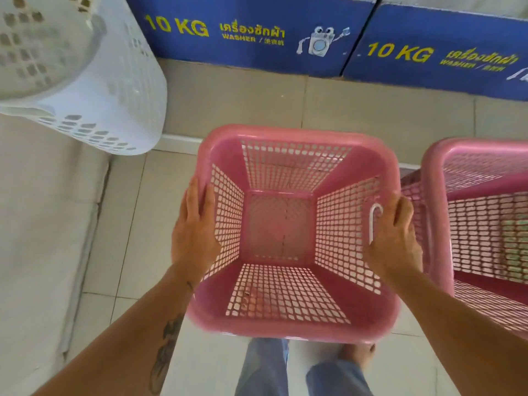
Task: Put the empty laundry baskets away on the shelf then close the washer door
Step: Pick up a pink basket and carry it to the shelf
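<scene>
An empty pink laundry basket (pixel 281 324) with lattice walls is in the middle of the head view, above the tiled floor. My left hand (pixel 194 232) grips its left rim and my right hand (pixel 395 235) grips its right rim, both with fingers over the edge. A white hook hangs on the inside of its right wall. A second pink basket (pixel 437 224) stands touching it on the right, partly cut off by the frame edge. A white laundry basket (pixel 114 90) sits at the upper left on a pale ledge. No washer door or shelf is visible.
Blue panels (pixel 257 32) lettered "10 KG WASHER" run along the back above a beige strip. A pale ledge (pixel 43 224) fills the left side. My legs and feet are below the held basket on the tiled floor (pixel 128 252).
</scene>
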`<action>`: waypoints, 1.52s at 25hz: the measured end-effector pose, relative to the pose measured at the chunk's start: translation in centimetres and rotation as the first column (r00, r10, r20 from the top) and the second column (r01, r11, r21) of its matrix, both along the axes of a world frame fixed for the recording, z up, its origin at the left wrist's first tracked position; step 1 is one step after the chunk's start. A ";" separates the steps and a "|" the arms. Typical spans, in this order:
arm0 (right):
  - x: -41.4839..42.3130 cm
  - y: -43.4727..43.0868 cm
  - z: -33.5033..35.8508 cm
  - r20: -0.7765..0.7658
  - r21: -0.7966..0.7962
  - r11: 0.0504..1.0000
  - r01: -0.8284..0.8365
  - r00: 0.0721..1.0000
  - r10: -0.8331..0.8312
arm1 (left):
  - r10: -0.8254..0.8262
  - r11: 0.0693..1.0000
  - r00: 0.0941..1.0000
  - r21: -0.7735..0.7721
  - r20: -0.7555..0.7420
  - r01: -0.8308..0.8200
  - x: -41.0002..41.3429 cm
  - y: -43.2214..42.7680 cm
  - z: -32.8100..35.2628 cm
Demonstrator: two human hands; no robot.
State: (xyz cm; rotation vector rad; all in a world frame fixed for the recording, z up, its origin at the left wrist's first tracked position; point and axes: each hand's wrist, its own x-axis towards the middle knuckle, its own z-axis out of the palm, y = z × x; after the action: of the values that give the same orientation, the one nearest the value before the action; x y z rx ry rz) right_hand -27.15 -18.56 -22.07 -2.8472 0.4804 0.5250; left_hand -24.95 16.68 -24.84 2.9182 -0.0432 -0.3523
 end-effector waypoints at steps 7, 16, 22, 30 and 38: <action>2.7 -1.4 4.9 0.072 0.044 0.980 -0.196 0.979 0.193 | 0.154 0.983 0.988 -0.101 0.026 -0.151 -2.4 0.8 4.8; -2.4 -2.9 19.3 0.176 0.170 0.842 -0.511 0.857 0.485 | 0.543 0.839 0.823 -0.105 0.163 -0.533 -19.5 -2.5 19.7; -10.7 -0.6 29.4 0.276 0.171 0.607 -0.776 0.629 0.726 | 0.764 0.641 0.609 -0.140 0.214 -0.755 -38.1 -7.3 30.9; -27.5 7.5 34.6 0.333 0.178 0.198 -0.964 0.248 0.910 | 0.929 0.274 0.220 -0.155 0.299 -0.949 -64.0 -12.9 37.9; -52.9 13.7 37.3 0.397 0.225 -0.143 -0.964 -0.043 0.917 | 0.922 0.017 -0.042 -0.148 0.386 -0.989 -92.7 -17.6 40.1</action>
State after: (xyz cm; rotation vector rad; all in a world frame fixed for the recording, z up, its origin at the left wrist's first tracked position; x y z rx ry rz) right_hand -80.02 -4.81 15.20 -2.0827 -1.8054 0.5073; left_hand -117.65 -0.92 15.29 2.1755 2.0184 0.5344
